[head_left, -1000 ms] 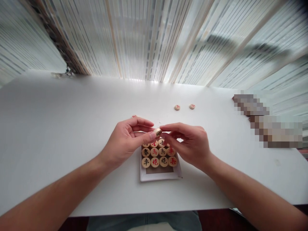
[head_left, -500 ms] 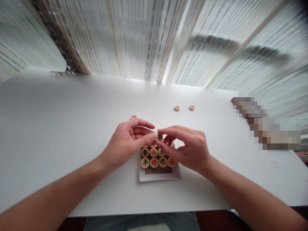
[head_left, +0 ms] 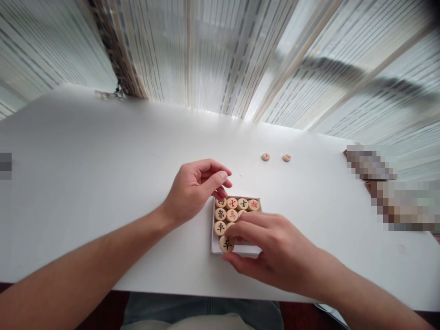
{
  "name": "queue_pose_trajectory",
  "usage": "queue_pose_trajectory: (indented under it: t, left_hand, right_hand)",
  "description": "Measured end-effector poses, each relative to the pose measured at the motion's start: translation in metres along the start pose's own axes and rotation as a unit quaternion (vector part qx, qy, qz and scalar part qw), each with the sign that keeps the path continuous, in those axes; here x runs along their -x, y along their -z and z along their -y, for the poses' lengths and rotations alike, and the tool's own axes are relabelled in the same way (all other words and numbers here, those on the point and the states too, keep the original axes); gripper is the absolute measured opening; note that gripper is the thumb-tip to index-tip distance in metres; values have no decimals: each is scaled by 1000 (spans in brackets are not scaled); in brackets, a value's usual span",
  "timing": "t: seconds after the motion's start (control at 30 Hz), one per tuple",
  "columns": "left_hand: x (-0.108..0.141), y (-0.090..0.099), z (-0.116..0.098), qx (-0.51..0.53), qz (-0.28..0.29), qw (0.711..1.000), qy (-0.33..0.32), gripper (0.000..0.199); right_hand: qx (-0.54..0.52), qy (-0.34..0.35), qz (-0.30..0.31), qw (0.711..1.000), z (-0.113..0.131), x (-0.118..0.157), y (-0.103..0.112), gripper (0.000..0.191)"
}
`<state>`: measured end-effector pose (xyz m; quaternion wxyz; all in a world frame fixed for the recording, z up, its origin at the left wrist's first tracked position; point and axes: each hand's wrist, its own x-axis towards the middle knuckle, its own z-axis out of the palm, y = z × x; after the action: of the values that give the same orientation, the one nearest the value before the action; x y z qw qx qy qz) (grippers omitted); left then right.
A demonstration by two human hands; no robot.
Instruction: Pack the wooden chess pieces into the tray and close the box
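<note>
My right hand (head_left: 271,247) pinches a round wooden Chinese chess piece (head_left: 227,244) with a black character between thumb and fingertips. The piece is over the near left corner of a shallow white box (head_left: 216,248). Rows of similar pieces, such as a red-marked piece (head_left: 253,205) and a black-marked piece (head_left: 220,228), lie face up in the box. Part of these rows is hidden by my right hand. My left hand (head_left: 197,190) hovers at the box's far left corner, fingers loosely curled and apart, with nothing visible in it.
Two red-marked pieces, a left one (head_left: 266,156) and a right one (head_left: 286,157), lie farther back on the white table (head_left: 85,183). Blurred-out objects (head_left: 373,162) lie at the right. A striped curtain (head_left: 213,55) hangs along the back edge.
My right hand has brought the black-marked piece from between both hands down to the box's near left corner. My left hand has let go of it. The view has shifted.
</note>
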<state>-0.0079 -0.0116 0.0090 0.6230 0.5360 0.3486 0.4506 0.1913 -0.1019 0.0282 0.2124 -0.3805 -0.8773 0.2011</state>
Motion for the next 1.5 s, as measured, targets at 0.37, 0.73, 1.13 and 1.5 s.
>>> queue_pose_trajectory:
  t: [0.37, 0.73, 1.13, 1.5]
  left_hand:
    - [2, -1, 0, -18, 10, 1000, -17, 10]
    - [2, -2, 2, -19, 16, 999, -24, 9]
    - [2, -2, 2, -23, 15, 999, -24, 9]
    - [2, -2, 2, -26, 10, 999, -22, 9]
  right_hand:
    - [56, 2, 42, 998, 0, 3, -8, 13]
    - [85, 25, 38, 995, 1, 4, -12, 18]
    - [93, 45, 93, 990, 2, 4, -3, 15]
    - [135, 50, 132, 981, 0, 7, -3, 15]
